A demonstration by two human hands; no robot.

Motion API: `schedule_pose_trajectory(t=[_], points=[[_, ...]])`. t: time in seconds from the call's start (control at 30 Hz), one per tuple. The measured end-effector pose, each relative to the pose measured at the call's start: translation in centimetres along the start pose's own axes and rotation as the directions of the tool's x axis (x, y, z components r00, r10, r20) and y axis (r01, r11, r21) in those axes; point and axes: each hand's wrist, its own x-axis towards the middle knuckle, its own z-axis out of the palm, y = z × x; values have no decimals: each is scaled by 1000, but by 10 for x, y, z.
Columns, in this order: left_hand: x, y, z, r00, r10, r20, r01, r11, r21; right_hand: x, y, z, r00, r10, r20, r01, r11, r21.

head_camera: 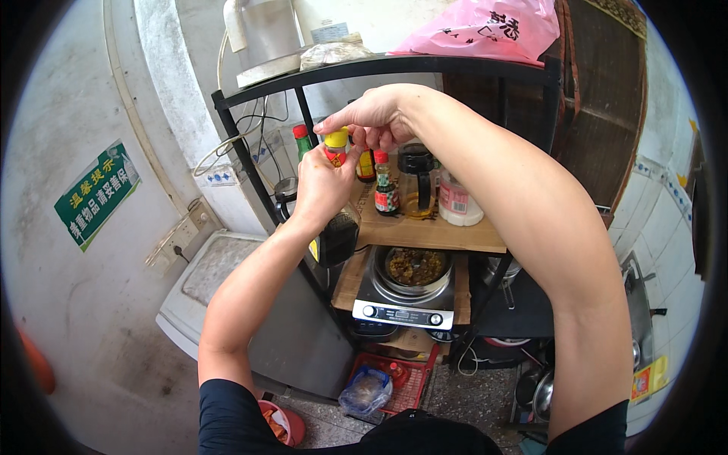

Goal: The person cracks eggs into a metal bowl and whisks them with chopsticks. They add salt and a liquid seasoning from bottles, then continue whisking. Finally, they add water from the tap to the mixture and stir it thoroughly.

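Observation:
My left hand (pixel 327 185) grips the neck of a sauce bottle with a yellow cap (pixel 336 137) and a red neck label. Below the wrist, a dark bottle body (pixel 339 236) shows in front of the shelf's edge and appears to belong to it. My right hand (pixel 378 116) reaches over from the right, its fingers around the cap. Just beyond, on the cardboard-covered shelf (pixel 375 233), stand a small red-capped sauce bottle (pixel 387 193), a black-lidded oil jug (pixel 416 179) and a white plastic jar (pixel 459 202). A green red-capped bottle (pixel 302 142) is partly hidden behind my left hand.
Under the shelf, an induction cooker (pixel 405 311) holds a pan of food (pixel 418 267). A black metal frame (pixel 364 71) crosses above, with a pink plastic bag (pixel 483 31) on top. A refrigerator (pixel 301 330) stands left; a red basket (pixel 412 387) lies on the floor.

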Motion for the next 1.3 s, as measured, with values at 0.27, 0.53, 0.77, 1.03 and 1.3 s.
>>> schedule_pose_trajectory(t=[0.27, 0.53, 0.77, 1.03, 1.3], points=[[-10, 9, -9, 1000, -3, -3, 3, 1000, 6, -10, -4, 6, 995, -12, 98, 13, 1000, -9], [-50, 49, 18, 980, -117, 158, 124, 992, -36, -54, 24, 8, 971, -181, -157, 106, 911, -397], [-90, 90, 73, 952, -140, 274, 175, 979, -109, -131, 56, 5, 886, -399, -235, 93, 651, -753], [-123, 130, 123, 934, 51, 353, -16, 995, -103, -191, 115, 4, 712, -698, -81, 288, 395, -872], [-218, 196, 234, 796, -10, 606, 251, 916, -314, -386, 282, -89, 616, -491, -616, 188, 851, -491]])
